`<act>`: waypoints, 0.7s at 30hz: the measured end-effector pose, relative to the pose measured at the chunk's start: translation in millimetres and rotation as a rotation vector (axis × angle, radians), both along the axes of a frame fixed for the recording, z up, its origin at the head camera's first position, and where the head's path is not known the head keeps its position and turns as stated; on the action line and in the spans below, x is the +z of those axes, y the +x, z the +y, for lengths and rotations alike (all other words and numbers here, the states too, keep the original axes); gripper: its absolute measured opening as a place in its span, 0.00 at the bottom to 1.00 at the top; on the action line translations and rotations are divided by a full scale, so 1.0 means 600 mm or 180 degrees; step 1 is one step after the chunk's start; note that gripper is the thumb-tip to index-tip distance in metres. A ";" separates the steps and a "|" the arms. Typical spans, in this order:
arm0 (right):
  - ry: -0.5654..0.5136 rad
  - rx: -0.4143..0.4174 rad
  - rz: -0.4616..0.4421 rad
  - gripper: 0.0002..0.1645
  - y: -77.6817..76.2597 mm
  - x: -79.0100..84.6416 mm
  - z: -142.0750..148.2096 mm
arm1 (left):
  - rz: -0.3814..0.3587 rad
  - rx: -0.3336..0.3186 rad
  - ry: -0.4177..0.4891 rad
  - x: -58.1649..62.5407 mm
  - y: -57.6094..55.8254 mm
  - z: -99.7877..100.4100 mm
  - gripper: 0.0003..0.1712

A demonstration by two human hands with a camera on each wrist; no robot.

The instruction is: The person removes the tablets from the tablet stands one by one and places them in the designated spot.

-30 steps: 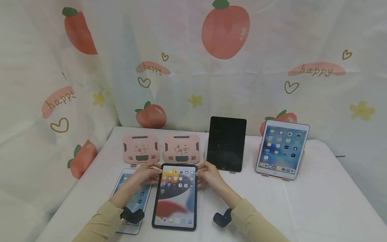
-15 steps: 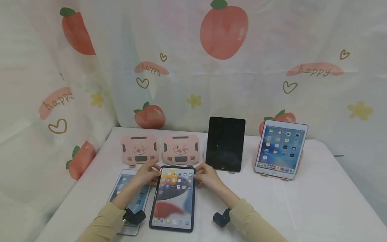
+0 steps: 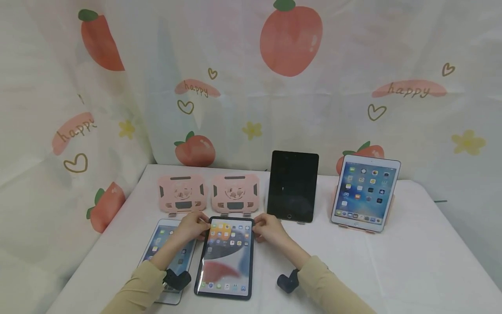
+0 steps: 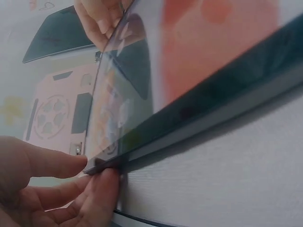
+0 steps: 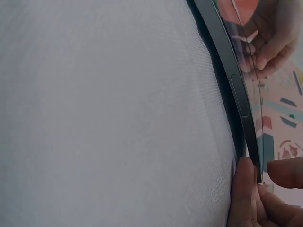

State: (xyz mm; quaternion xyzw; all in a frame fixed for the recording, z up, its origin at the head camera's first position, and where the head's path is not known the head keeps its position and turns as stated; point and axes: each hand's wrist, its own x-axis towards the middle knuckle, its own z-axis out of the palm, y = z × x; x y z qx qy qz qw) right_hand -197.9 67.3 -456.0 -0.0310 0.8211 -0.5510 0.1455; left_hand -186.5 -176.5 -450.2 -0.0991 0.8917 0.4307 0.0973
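A tablet (image 3: 227, 257) with a dark frame and a lit home screen lies between my hands on the white table. My left hand (image 3: 193, 226) pinches its far left corner, thumb (image 4: 66, 163) at the top end and fingertips under the edge. At the far right corner, my right hand (image 3: 270, 229) holds it with thumb and curled fingers; one finger (image 5: 244, 179) lies along its side. Its glossy screen reflects a hand and the things behind. Under my left forearm lies a white tablet (image 3: 188, 257), partly hidden.
Two pink stands, the left one (image 3: 182, 194) and the right one (image 3: 235, 193), are just beyond my hands. A black tablet (image 3: 293, 185) leans upright behind my right hand. Farther right, a lit white tablet (image 3: 366, 192) rests on a pink stand. A patterned curtain (image 3: 235, 113) hangs behind.
The dark-framed tablet and both hands have shifted slightly toward me since a second ago. Over the last half second they have hardly moved, and both hands keep their hold on the corners.
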 end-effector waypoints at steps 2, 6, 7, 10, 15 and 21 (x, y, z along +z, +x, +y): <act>-0.0008 0.0000 -0.0002 0.14 -0.001 -0.001 0.002 | -0.0020 -0.0032 -0.0051 0.004 0.000 0.001 0.14; -0.0009 0.0032 -0.0003 0.15 0.000 0.001 0.006 | -0.0029 -0.0096 -0.0130 0.011 -0.001 0.002 0.16; -0.0007 0.0041 -0.0006 0.16 0.000 0.000 0.007 | -0.0028 -0.0112 -0.0148 0.011 -0.001 0.002 0.16; -0.0037 0.0068 -0.0031 0.17 0.002 -0.001 0.011 | -0.0039 -0.0143 -0.0184 0.010 0.000 0.001 0.16; -0.0115 0.0193 -0.0040 0.18 0.001 -0.005 0.019 | -0.0035 -0.0125 -0.0132 0.007 0.002 0.000 0.15; -0.0231 0.0343 -0.0084 0.19 -0.002 -0.004 0.027 | 0.0004 -0.0107 -0.0127 0.007 0.002 0.000 0.15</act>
